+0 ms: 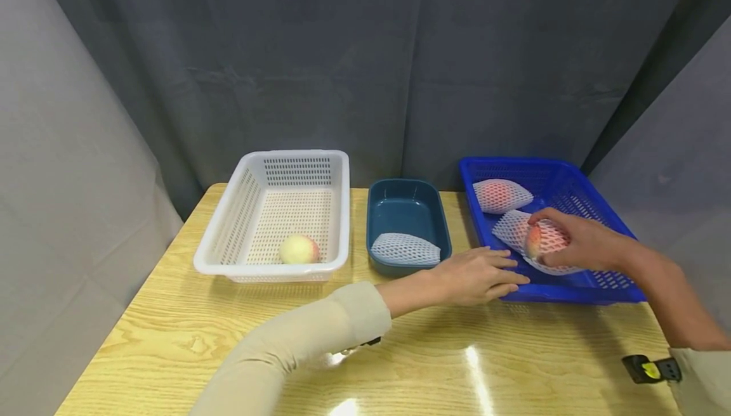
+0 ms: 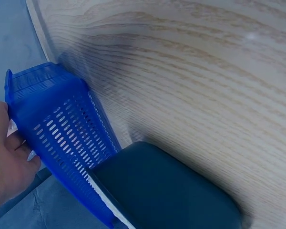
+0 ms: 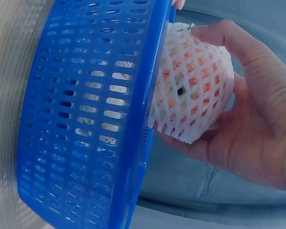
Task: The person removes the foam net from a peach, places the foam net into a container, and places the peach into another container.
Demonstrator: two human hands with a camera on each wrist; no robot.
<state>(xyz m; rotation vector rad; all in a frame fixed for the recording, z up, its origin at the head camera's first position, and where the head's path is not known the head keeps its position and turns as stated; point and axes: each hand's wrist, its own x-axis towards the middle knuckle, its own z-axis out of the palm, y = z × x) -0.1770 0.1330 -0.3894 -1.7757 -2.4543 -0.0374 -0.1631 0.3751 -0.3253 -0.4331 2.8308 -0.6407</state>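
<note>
My right hand (image 1: 588,241) grips a red-and-yellow peach (image 1: 533,241) in a white foam net, over the front of the blue basket (image 1: 562,293). One end of the fruit shows bare, while the netting (image 3: 193,86) wraps the side seen in the right wrist view. My left hand (image 1: 474,275) reaches across to the basket's near left corner, fingers extended over the rim. In the left wrist view those fingers (image 2: 19,148) lie right at the blue rim. Behind the held fruit, another netted peach (image 1: 502,196) lies at the basket's left side, with more netting (image 1: 511,229) just in front.
Left of the blue basket stands a teal tub (image 1: 408,191) holding a white foam net (image 1: 405,249). Farther left, a white basket (image 1: 228,268) contains a bare peach (image 1: 299,249). All stand on a wooden table (image 1: 171,340), with a grey curtain (image 1: 320,61) behind.
</note>
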